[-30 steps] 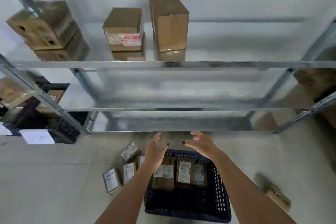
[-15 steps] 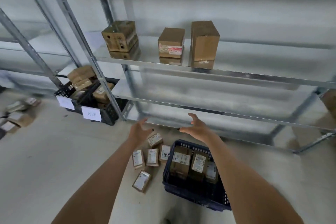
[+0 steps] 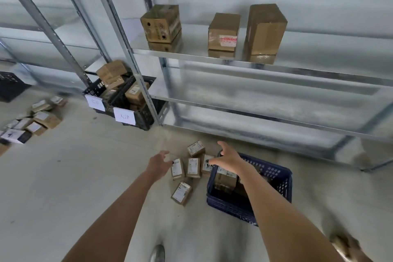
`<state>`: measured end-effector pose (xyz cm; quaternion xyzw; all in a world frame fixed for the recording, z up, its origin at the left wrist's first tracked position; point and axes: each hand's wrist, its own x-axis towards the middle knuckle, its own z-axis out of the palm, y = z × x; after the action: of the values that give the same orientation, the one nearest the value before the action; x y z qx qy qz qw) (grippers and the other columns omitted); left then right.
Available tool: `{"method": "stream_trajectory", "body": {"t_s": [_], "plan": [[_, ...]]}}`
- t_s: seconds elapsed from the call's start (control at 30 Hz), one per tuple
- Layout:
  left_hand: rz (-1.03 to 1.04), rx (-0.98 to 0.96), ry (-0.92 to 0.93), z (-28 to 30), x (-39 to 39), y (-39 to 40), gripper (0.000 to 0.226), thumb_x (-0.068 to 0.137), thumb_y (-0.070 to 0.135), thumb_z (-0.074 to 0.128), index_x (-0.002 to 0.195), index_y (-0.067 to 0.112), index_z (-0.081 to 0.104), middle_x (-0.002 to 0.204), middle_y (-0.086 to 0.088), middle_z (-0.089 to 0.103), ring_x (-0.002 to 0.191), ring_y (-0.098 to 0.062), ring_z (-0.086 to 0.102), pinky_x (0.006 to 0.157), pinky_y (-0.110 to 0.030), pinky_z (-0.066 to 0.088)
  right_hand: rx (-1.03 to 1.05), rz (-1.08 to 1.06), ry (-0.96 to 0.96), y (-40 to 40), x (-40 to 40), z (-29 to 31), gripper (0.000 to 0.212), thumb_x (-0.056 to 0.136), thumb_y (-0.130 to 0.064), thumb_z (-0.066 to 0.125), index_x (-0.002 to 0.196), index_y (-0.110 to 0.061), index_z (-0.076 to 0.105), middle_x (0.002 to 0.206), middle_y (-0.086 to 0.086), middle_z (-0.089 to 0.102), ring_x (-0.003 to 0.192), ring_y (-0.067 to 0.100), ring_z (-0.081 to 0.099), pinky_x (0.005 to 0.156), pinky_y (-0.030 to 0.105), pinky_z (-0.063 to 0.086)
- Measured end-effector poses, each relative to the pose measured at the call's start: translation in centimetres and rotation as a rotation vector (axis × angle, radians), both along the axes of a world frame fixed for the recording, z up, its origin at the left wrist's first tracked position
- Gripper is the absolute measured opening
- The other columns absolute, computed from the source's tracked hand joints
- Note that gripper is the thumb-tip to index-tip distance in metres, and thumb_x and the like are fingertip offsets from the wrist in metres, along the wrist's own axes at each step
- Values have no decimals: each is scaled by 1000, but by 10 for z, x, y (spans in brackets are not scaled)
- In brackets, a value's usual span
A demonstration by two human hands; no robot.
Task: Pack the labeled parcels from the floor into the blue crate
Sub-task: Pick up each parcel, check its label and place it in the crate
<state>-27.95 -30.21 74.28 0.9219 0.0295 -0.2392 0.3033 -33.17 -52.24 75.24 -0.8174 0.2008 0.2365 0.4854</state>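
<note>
A blue crate stands on the floor at the foot of a metal shelf, with a few labeled brown parcels inside. Left of it, several small labeled parcels lie on the floor; one parcel lies nearer to me. My left hand hovers open above the floor, just left of these parcels. Over the crate's near-left corner my right hand is stretched out, fingers spread, holding nothing. Both forearms reach forward from the bottom of the view.
A steel shelf rack holds three cardboard boxes. Black crates with paper tags and boxes sit under the rack at left. More parcels lie on the floor far left. A blurred brown object sits at bottom right.
The view has swung left and pulled back, so the crate sits lower right. Both hands stayed open and moved left toward the floor parcels.
</note>
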Motion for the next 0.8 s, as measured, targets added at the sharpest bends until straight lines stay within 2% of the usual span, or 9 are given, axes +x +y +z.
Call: {"method": "stream_trajectory", "body": {"t_s": [0.1,0.2,0.33,0.4,0.47,0.5,0.57,0.7,0.8], "plan": [[-18,-19,45,-19,11,13,49,90,14,56,136,7,43,137,-16,50,126,-28,48,101,-29,38,-9,-26,44,21,9,-21,87,81,-28,69,147,-27,13,146,14,37,121,28,50,93,34,43],[-33,-50,83,-40,30,29,47,89,12,56,134,6,45,132,-16,54,121,-29,51,98,-29,40,-7,-85,78,48,24,-41,84,80,-30,69,146,-26,16,146,14,37,128,30,43,100,38,39],[-23,-116,162,-69,60,46,54,86,11,60,136,6,41,136,-16,51,122,-28,51,99,-28,38,71,-207,104,88,45,-70,79,81,-20,69,145,-21,23,144,10,40,124,25,47,102,33,41],[-6,-155,189,-91,78,52,55,85,11,61,136,8,41,136,-15,51,120,-26,52,92,-26,40,101,-256,109,107,62,-93,77,82,-15,68,145,-17,24,142,9,42,119,21,48,96,28,41],[0,-182,226,-115,93,57,56,84,9,61,137,10,40,136,-13,50,120,-25,53,82,-23,40,123,-306,130,123,77,-123,82,80,-18,70,146,-19,22,147,10,36,129,24,40,102,32,37],[1,-185,242,-127,98,59,58,84,8,61,137,10,40,136,-12,51,121,-24,52,82,-22,41,127,-311,137,131,82,-139,84,79,-21,71,146,-21,21,149,9,32,133,25,36,104,34,35],[-17,-171,254,-157,109,64,62,81,9,64,138,12,39,137,-10,51,124,-24,49,92,-25,40,127,-320,153,143,92,-172,86,78,-24,72,147,-23,20,151,6,29,136,24,32,105,33,33],[-21,-185,319,-231,130,75,67,79,10,68,138,20,38,138,-9,48,127,-23,45,89,-21,35,120,-330,188,157,108,-245,88,75,-26,75,145,-30,21,147,6,33,135,24,32,100,27,32],[-47,-171,329,-299,142,75,70,78,13,69,139,24,36,142,-5,45,131,-21,42,101,-27,34,104,-292,189,159,118,-315,89,72,-27,77,143,-34,24,144,4,40,130,21,38,104,29,35]]}}
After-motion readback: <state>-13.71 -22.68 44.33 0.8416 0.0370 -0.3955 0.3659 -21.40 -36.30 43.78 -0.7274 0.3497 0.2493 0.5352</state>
